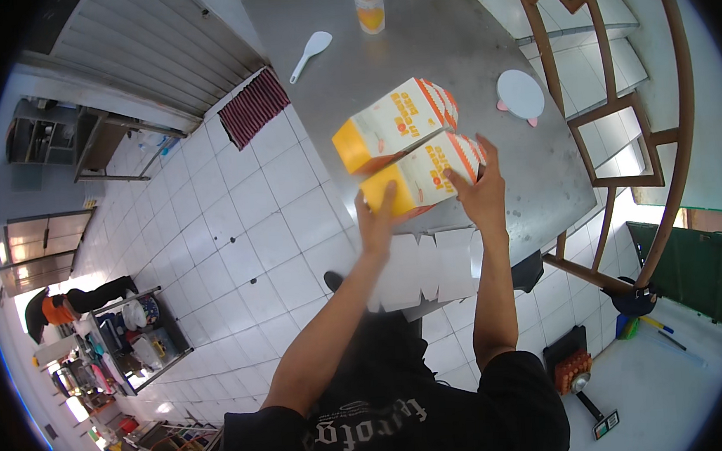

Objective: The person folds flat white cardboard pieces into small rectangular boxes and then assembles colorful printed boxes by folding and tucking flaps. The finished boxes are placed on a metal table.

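Note:
My left hand [375,220] grips the yellow end of a white, yellow and orange food carton [424,179]. On the carton's other end, by its red-and-white patterned edge, my right hand [483,191] is closed with its thumb over the top face. Right behind it, almost touching, lies a second matching carton [394,126]. White sheets of cut and creased card [434,269] lie below my hands at the near table edge. What the fingers under the carton do is hidden.
The grey metal table [474,45] also bears a white rice paddle [311,55], a bottle of orange liquid [370,8] and a round white disc with pink feet [521,96]. A brown railing [675,123] runs along the right. Far left, a person [72,305] is near a shelf rack [141,342].

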A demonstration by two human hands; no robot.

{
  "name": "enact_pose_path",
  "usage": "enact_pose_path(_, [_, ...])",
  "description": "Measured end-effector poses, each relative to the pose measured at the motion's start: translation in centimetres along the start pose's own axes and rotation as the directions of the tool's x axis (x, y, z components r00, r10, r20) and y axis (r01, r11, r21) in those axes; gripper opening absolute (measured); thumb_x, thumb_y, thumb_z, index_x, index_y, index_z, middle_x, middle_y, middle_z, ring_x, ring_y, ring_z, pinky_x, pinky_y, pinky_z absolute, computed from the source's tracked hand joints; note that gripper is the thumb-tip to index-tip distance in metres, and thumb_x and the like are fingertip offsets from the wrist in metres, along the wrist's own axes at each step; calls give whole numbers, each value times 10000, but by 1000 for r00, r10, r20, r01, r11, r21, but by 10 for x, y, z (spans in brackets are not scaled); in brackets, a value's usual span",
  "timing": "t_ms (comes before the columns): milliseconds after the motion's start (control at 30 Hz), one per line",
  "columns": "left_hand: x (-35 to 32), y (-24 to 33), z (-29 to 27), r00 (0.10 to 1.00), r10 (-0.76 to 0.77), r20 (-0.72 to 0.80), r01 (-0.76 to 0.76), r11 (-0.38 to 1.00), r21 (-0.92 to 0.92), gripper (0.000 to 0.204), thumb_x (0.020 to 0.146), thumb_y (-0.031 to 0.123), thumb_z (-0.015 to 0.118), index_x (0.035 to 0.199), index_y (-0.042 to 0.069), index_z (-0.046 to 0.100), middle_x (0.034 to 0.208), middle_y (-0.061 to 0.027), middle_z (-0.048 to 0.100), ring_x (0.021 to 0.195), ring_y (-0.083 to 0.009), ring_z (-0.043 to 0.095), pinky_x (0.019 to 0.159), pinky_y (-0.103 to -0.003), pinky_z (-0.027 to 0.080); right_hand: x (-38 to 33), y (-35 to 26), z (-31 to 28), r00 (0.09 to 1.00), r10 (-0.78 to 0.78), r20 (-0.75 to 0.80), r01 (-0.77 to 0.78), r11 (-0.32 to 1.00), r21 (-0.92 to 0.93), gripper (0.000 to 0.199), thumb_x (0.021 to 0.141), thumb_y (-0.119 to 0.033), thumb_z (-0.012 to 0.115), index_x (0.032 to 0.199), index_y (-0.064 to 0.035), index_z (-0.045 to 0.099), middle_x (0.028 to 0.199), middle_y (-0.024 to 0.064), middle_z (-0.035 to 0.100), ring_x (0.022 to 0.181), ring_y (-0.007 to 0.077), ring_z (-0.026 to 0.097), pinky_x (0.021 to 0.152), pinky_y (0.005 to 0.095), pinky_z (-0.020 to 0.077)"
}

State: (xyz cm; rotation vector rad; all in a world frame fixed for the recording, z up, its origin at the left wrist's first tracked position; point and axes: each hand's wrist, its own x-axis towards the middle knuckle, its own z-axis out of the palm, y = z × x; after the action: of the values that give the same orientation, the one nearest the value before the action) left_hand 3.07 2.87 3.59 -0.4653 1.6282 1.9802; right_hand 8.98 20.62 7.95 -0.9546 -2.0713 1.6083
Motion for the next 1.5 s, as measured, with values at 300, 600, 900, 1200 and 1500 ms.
enact_pose_path(300, [27, -5, 15, 997, 0, -72, 13, 985, 174, 885, 892, 432, 810, 1466, -32, 323, 1349, -204, 522, 1267, -264, 546, 1050, -352, 487, 18, 34, -3, 979, -204, -21, 198, 965, -173, 611, 866, -206, 825, 1412, -62, 592, 1290, 228, 666, 1161, 334, 664, 971, 407, 523])
enact_pose_path(600, [30, -22, 22, 995, 89, -47, -66, 931, 359, 980, 873, 531, 807, 1498, -10, 279, 1357, -228, 496, 1275, -283, 537, 1050, -382, 488, 35, 53, -11, 893, -437, -104, 305, 761, -573, 631, 775, -280, 919, 1316, -99, 649, 1160, 154, 667, 1100, 317, 624, 943, 434, 505])
enact_pose_path(900, [19, -34, 6, 966, 252, -66, -82, 533, 842, 1190, 710, 626, 881, 1509, -18, 280, 1372, -250, 416, 1303, -389, 429, 1068, -452, 450, 36, 69, 0, 981, -194, 30, 185, 865, -466, 675, 772, -355, 910, 1347, -135, 634, 1108, 156, 612, 980, 318, 643, 868, 400, 535])
enact_pose_path(1200, [41, -20, 17, 974, 69, -217, 119, 658, 743, 1139, 598, 672, 915, 1383, 3, 432, 1335, -260, 464, 1225, -400, 526, 1028, -466, 487, 28, 123, 43, 985, -163, -53, 46, 552, -833, 744, 958, -611, 599, 1524, -143, 484, 1418, 250, 492, 1304, 374, 487, 1008, 655, 405])
enact_pose_path(1500, [38, -35, 26, 952, 187, -241, 93, 574, 814, 1059, 593, 664, 921, 1313, 32, 470, 1269, -212, 513, 1212, -373, 523, 992, -471, 499, 31, 138, 63, 974, -207, -87, 10, 429, -903, 845, 979, -633, 529, 1529, 1, 433, 1529, 322, 442, 1478, 444, 362, 1112, 682, 330])
